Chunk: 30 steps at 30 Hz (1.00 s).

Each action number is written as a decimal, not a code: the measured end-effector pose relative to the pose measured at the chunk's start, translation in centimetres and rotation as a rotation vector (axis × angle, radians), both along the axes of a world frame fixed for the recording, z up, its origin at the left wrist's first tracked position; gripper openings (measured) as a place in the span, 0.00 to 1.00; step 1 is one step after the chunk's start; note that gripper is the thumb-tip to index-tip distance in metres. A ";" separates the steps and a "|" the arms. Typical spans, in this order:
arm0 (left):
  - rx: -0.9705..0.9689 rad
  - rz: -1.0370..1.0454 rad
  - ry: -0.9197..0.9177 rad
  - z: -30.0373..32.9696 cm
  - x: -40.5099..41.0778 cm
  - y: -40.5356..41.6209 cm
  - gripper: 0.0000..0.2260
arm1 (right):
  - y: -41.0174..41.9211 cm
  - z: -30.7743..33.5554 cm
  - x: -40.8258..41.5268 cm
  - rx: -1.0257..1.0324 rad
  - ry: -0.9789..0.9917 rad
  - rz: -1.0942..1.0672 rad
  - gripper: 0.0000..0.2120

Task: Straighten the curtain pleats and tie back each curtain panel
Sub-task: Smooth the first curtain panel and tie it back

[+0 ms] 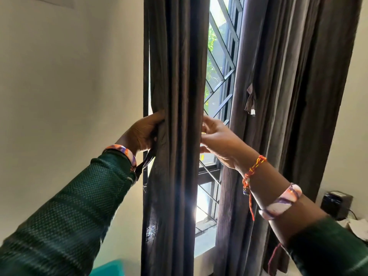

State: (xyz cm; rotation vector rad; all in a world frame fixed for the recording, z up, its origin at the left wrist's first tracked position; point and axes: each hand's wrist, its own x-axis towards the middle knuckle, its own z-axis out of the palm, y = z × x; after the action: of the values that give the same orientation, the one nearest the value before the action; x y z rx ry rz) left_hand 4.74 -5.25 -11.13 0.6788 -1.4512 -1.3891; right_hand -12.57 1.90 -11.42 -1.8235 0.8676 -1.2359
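The left dark brown fabric curtain panel (175,116) hangs in gathered vertical pleats at centre of view, from 12 o'clock down to 6 o'clock. The left hand (144,132), approx. at 9 o'clock of the panel's middle, grips the panel's left edge: thumb is on the front, the other fingers go behind the cloth and are hidden. A thin dark fabric tie-back strip (146,161) hangs just under this hand, near the orange-purple bangle (124,152) and the green knitted sleeve (65,212). The right hand (217,140), at 3 o'clock of the panel, touches its right edge w/ fingers reaching behind the fold; I cannot tell if they pinch it. On this wrist are an orange-yellow thread band (253,170) and a pink-white bangle (280,202). The right brown curtain panel (288,116) hangs at 2 o'clock, apart from the first; between them shows the window w/ a grey metal grille (223,72).
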 end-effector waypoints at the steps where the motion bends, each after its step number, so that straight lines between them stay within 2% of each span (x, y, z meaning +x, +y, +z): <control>1: -0.010 0.030 -0.032 0.1 0.1 -0.1 0.11 | 0.2 0.3 0.4 -0.014 -0.008 0.000 0.13; 4: -0.027 0.040 -0.131 0.6 -0.2 0.5 0.19 | -0.7 0.7 1.1 -0.100 -0.049 -0.115 0.15; 6: -0.049 0.044 -0.197 1.1 -0.6 1.5 0.21 | -1.7 0.5 1.2 -0.214 0.014 -0.293 0.08; 7: -0.076 0.052 -0.238 1.3 -0.8 1.8 0.17 | -1.9 0.4 1.4 -0.247 0.041 -0.361 0.04; 10: -0.167 0.111 -0.369 1.3 -0.4 1.9 0.10 | -2.5 0.1 1.4 -0.309 0.036 -0.477 0.13; 16: -0.166 0.221 -0.715 0.1 2.7 2.6 0.03 | -2.6 0.4 0.2 -0.452 0.081 -0.595 0.04; 18: -0.152 0.260 -0.767 0.0 3.6 3.1 0.02 | -2.8 0.4 -0.1 -0.391 0.069 -0.605 0.03; 22: -0.144 0.373 -0.790 0.7 4.9 4.2 0.07 | -2.3 0.7 -0.3 -0.172 -0.176 -0.457 0.12; 24: -0.151 0.434 -0.737 1.1 5.2 4.4 0.09 | -1.7 0.8 -0.2 -0.125 -0.286 -0.366 0.15; 26: -0.146 0.417 -0.532 1.4 5.3 5.0 0.09 | -1.3 0.6 0.1 -0.147 -0.321 -0.302 0.15; 28: -0.134 0.274 -0.265 1.4 5.2 5.9 0.08 | -1.3 0.1 0.5 -0.231 -0.286 -0.343 0.14; 30: -0.134 0.160 -0.103 0.9 5.2 6.7 0.11 | -1.4 -0.2 0.8 -0.298 -0.258 -0.432 0.16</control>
State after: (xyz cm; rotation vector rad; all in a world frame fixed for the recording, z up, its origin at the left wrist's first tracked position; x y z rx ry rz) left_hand 9.94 1.50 -10.25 0.7718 -1.5214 -1.1380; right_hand -11.77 0.45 -11.66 -1.6938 1.0016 -1.9146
